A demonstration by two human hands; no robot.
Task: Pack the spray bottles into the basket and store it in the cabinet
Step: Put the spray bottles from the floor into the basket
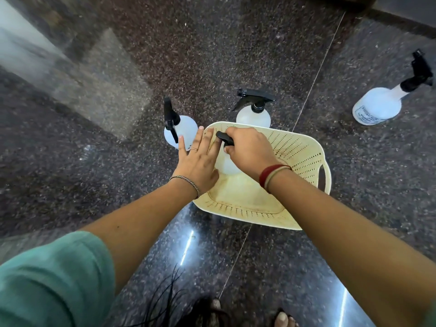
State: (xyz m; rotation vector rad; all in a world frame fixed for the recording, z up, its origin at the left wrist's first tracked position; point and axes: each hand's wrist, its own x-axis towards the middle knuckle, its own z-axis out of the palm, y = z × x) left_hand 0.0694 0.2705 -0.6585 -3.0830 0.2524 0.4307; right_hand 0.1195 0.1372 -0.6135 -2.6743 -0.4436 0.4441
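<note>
A cream perforated basket [304, 149] stands on the dark stone floor. My right hand [250, 149] grips the black trigger head of a white spray bottle [227, 167] that stands inside the basket at its left end. Fingers spread, my left hand [198, 161] rests flat against the basket's left rim beside that bottle. A second spray bottle [184, 127] is upright on the floor just left of the basket. Behind the basket's far rim is a third bottle [253, 115]. A fourth bottle [379, 103] sits far right.
Speckled dark granite floor [212, 55] all around, with a thin seam line running diagonally past the basket. A pale wall or pillar base [28, 55] is at the upper left. My feet [283, 318] show at the bottom edge.
</note>
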